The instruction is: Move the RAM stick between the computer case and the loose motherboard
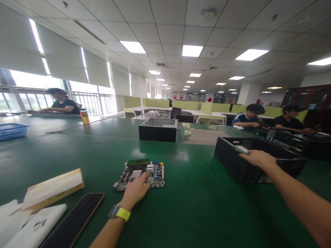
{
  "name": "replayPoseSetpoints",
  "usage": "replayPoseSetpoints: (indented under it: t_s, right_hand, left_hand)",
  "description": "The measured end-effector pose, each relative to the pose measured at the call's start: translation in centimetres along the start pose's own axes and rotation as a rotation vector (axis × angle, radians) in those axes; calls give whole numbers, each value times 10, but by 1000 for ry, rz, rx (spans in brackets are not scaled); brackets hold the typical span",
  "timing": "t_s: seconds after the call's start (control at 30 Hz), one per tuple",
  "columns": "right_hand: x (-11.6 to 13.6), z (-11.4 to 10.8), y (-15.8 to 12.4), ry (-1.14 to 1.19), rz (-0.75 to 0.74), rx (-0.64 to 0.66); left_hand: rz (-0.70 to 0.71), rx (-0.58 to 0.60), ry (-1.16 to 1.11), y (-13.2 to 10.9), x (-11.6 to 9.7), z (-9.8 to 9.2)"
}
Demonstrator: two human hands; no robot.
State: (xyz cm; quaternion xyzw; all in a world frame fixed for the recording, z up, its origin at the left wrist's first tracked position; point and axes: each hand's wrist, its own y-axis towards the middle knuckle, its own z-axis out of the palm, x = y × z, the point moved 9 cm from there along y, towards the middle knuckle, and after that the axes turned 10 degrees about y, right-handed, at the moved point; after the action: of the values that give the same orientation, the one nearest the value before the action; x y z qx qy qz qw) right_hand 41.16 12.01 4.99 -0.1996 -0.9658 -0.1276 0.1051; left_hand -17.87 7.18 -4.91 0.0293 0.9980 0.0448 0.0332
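Observation:
A computer motherboard (144,173) lies flat on the green table (181,206) in front of me. My left hand (136,190), with a yellow-strapped watch on its wrist, rests on the board's near edge with the fingers curled over it. My right hand (258,158) reaches to the right and grips the near rim of an open black computer case (232,162), fingers closed over the edge.
A second open case (158,130) stands further back at centre. A dark phone (74,218), a cardboard-backed packet (53,187) and white foam pieces (31,227) lie near left. A blue basket (11,131) sits far left. Other people sit at left and right.

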Motion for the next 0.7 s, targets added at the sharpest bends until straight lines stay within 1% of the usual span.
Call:
replayPoseSetpoints:
  t_s: [0.1, 0.17, 0.23, 0.27, 0.33, 0.37, 0.43, 0.5, 0.57, 0.63, 0.67, 0.7]
  right_hand:
    - [-6, 4, 4, 19, 22, 79]
    - [-5, 2, 0, 27, 6, 48]
    - [2, -2, -13, 35, -31, -1]
    - [8, -4, -22, 39, -55, -16]
    - [26, -7, -48, 41, -108, -25]
    - [39, -10, -65, 38, -134, -24]
    - [71, -15, -106, 26, -198, -9]
    - [111, -21, -157, 15, -274, 4]
    - [152, -25, -212, 27, -346, 22]
    - [191, -25, -266, 78, -430, 60]
    - [208, -23, -290, 114, -489, 104]
    - [222, -20, -311, 128, -542, 162]
  left_hand:
    - [-25, 4, 11, -1, 0, -6]
    - [-24, 11, 16, -2, 0, -8]
    - [-9, -3, 16, -4, -3, -13]
    - [3, -27, 10, -6, -6, -17]
    - [70, -106, -30, -10, -21, -29]
    - [137, -137, -66, -13, -36, -36]
    - [316, -165, -152, -21, -75, -53]
    - [509, -167, -220, -32, -120, -75]
    - [659, -190, -250, -44, -161, -102]
    - [812, -197, -245, -60, -194, -125]
    - [904, -165, -231, -70, -206, -132]
    - [993, -104, -214, -81, -214, -135]
